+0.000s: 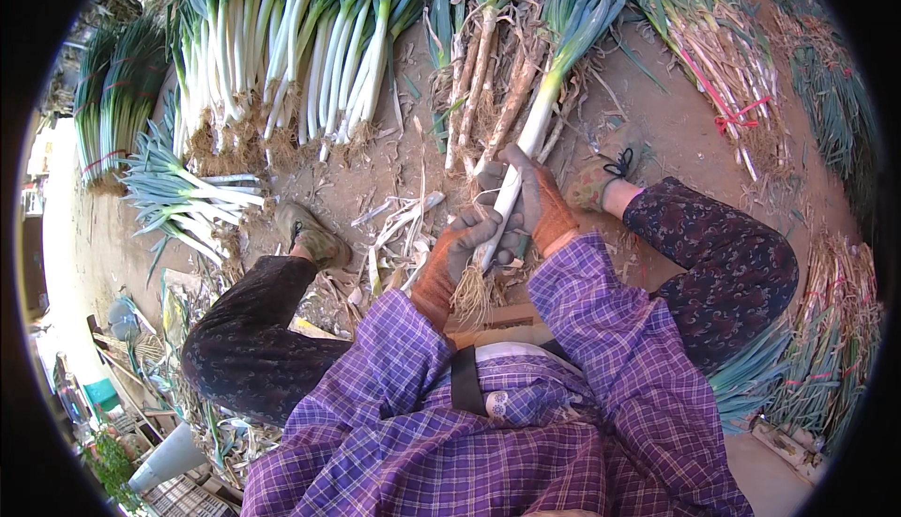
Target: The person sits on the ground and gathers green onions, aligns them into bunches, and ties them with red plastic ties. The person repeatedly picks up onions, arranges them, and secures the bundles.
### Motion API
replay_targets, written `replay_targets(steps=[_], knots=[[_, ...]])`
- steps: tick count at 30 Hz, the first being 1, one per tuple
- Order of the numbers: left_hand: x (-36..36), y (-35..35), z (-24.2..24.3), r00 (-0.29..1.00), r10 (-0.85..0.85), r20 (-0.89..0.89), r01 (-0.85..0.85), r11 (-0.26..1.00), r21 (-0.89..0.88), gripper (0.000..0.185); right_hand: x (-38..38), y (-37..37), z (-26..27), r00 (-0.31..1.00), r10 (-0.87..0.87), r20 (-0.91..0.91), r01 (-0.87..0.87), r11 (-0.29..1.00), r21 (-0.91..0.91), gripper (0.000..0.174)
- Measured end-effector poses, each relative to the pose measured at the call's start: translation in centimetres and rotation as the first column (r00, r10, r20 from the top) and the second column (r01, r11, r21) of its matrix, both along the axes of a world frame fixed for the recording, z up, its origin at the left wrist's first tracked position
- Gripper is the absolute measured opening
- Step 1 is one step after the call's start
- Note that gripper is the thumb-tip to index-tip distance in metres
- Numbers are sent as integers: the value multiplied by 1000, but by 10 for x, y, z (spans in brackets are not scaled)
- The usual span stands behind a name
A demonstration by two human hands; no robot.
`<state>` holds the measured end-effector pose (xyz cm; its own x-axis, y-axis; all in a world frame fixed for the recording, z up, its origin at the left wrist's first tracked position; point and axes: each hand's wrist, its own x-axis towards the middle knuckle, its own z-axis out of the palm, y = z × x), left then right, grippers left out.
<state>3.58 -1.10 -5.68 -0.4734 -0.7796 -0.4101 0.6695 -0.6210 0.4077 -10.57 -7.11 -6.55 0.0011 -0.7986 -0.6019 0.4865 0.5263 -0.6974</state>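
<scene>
A long green onion (536,119) with a smooth white stalk slants across the middle, its roots towards me and its green leaves pointing away. My left hand (461,253), in an orange glove with a grey palm, grips the stalk just above the roots. Farther up, my right hand (531,197), gloved alike, is closed around the white part. Beyond the hands lie unpeeled green onions (486,88) with brown, dry outer skins. To their left, peeled green onions (345,66) with white stalks lie in a row.
Stripped skins (398,228) litter the ground between my shoes. Shorter peeled onions (193,200) lie left. Bundles tied with red string stand far left (116,105), and other tied bundles lie at the upper right (732,88) and lower right (823,334). A grey bucket-like container (169,457) is at lower left.
</scene>
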Motion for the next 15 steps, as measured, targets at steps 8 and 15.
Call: replay_targets(steps=[8, 15], knots=[[46, 15, 8, 976, 218, -12, -213, 944, -253, 12, 22, 2, -2, 975, -223, -12, 223, 974, -36, 30], [112, 33, 5, 0, 413, 911, 682, 666, -303, 32, 24, 4, -8, 874, -243, -421, 208, 970, -128, 31]])
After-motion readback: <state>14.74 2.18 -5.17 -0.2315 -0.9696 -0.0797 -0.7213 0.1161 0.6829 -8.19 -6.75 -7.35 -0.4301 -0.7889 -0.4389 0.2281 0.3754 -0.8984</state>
